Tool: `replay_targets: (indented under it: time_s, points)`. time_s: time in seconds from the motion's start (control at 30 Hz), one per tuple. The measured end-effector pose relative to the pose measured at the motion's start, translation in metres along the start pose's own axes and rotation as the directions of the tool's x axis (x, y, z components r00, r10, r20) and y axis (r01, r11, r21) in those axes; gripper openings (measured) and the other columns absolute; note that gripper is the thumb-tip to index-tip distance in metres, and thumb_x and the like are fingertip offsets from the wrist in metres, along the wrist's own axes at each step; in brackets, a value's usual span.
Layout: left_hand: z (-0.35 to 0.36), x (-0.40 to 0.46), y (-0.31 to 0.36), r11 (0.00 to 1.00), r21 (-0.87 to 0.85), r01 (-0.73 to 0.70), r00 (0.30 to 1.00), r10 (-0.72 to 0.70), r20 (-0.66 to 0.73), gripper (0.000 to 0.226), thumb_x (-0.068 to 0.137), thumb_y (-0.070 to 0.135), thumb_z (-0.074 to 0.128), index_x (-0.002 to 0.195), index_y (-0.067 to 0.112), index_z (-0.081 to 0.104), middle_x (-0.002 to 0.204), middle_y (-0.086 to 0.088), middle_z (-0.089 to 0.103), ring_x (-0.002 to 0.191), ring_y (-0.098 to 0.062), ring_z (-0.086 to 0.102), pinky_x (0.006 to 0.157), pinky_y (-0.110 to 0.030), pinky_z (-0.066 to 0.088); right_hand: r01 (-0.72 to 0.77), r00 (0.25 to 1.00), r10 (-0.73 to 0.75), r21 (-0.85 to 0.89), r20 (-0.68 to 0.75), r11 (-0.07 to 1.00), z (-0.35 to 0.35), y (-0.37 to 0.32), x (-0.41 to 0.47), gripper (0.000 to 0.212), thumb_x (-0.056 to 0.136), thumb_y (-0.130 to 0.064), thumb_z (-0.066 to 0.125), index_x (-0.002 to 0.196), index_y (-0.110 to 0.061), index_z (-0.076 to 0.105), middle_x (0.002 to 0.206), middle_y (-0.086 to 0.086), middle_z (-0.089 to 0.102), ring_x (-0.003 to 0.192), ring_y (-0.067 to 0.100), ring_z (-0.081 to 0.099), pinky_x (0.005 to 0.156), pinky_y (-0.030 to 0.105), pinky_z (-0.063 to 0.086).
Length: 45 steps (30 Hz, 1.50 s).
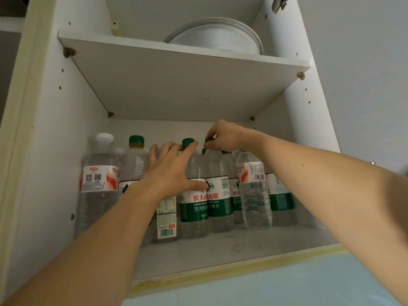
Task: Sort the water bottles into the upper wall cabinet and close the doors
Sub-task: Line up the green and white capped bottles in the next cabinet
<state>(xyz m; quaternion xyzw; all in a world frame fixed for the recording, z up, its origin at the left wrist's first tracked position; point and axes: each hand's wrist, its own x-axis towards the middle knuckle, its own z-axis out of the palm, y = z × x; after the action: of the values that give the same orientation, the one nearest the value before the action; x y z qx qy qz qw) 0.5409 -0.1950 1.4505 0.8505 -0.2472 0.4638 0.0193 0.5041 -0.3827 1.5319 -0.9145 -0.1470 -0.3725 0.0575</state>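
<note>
Mostly shelved: water bottles (pixel 217 195) stand upright on the cabinet's lower shelf (pixel 242 246). Right hand (pixel 223 135) pinches a green cap at 12 o'clock; left hand (pixel 170 166) spreads flat against neighbours. Likely heavy, thin-walled, slick; grip necks.

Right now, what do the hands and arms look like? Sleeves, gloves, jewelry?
Both arms are bare from wrist to the frame edge: no sleeves in view. The left hand and right hand wear no gloves, and no rings, watch or bands are visible. A few small dark spots mark the right forearm. Nothing else is worn.
</note>
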Motion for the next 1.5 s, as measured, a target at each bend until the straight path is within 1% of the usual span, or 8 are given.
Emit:
replay_targets:
  time_s: [0.17,0.5,0.7,0.87,1.13,1.27,1.37,1.5]
  points:
    - [0.001,-0.001,0.000,1.000,-0.022,-0.008,1.000,0.008,-0.016,0.122,0.064,0.089,0.060,0.158,0.039,0.000,0.161,-0.006,0.026,0.152,-0.025,0.007,0.122,-0.060,-0.003,0.008,1.000,-0.008,0.051,-0.002,0.999,-0.006,0.002,-0.009,0.031,0.101,-0.029,0.060,0.120,-0.008,0.072,0.104,0.008,0.073,0.090,0.021,0.069,0.087,0.039,0.059]
    - [0.005,-0.004,0.010,1.000,-0.001,0.019,0.995,-0.019,-0.100,0.113,0.070,0.091,0.050,0.159,0.036,0.006,0.158,-0.009,0.028,0.151,-0.026,0.007,0.121,-0.059,-0.005,0.016,0.995,-0.012,0.045,-0.098,0.999,0.004,0.005,-0.014,0.036,0.099,-0.036,0.063,0.124,-0.012,0.070,0.119,0.005,0.072,0.082,0.004,0.060,0.071,0.019,0.045]
    - [0.007,-0.004,0.018,0.997,0.058,0.051,0.989,-0.043,-0.145,0.114,0.070,0.092,0.050,0.158,0.033,0.009,0.157,-0.012,0.031,0.150,-0.030,0.014,0.120,-0.060,-0.001,-0.149,0.988,0.143,-0.089,-0.064,0.985,-0.028,0.027,-0.025,0.056,0.102,-0.047,0.052,0.148,-0.014,0.049,0.143,0.011,0.059,0.129,0.029,0.057,0.110,0.044,0.043]
    - [0.008,-0.006,0.022,0.994,0.090,0.059,0.989,-0.046,-0.142,0.113,0.070,0.091,0.051,0.157,0.032,0.009,0.157,-0.014,0.030,0.150,-0.032,0.014,0.120,-0.061,-0.001,-0.234,0.969,0.241,-0.123,0.047,0.965,-0.020,0.050,-0.039,0.042,0.103,-0.038,0.054,0.130,-0.008,0.065,0.122,0.012,0.069,0.098,0.022,0.063,0.082,0.031,0.047]
    - [0.002,-0.001,0.027,0.993,0.117,0.034,0.975,-0.007,-0.224,0.101,0.075,0.089,0.047,0.156,0.033,0.023,0.166,-0.016,0.005,0.153,-0.036,0.003,0.119,-0.062,-0.006,-0.168,0.980,0.176,0.097,-0.088,0.981,-0.011,0.045,-0.038,0.034,0.100,-0.029,0.062,0.125,-0.006,0.068,0.119,0.012,0.071,0.103,0.022,0.067,0.094,0.038,0.054]
    - [-0.020,0.037,0.034,0.984,0.175,-0.026,0.961,0.073,-0.266,0.074,0.095,0.073,0.029,0.152,0.026,0.035,0.156,-0.011,0.043,0.150,-0.031,0.026,0.121,-0.063,-0.006,-0.138,0.980,0.157,0.145,-0.124,0.980,-0.007,0.049,-0.039,0.033,0.101,-0.031,0.061,0.125,-0.009,0.069,0.123,0.009,0.070,0.109,0.022,0.065,0.094,0.034,0.051]
    - [-0.027,0.069,0.046,0.980,0.196,-0.038,0.993,0.059,-0.102,0.057,0.104,0.058,0.023,0.146,0.026,0.044,0.134,-0.008,0.065,0.143,-0.031,0.039,0.118,-0.064,-0.010,-0.133,0.980,0.155,0.165,-0.125,0.977,-0.004,0.050,-0.037,0.033,0.101,-0.031,0.060,0.125,-0.010,0.069,0.120,0.009,0.071,0.108,0.022,0.066,0.097,0.039,0.053]
    - [-0.024,0.098,0.063,0.965,0.259,-0.043,0.995,0.018,0.098,0.044,0.108,0.048,0.028,0.115,0.027,0.065,0.116,-0.006,0.067,0.132,-0.032,0.048,0.116,-0.067,-0.007,-0.125,0.981,0.147,0.161,-0.130,0.979,-0.002,0.053,-0.032,0.032,0.101,-0.030,0.060,0.124,-0.010,0.069,0.120,0.010,0.070,0.109,0.023,0.065,0.093,0.035,0.052]
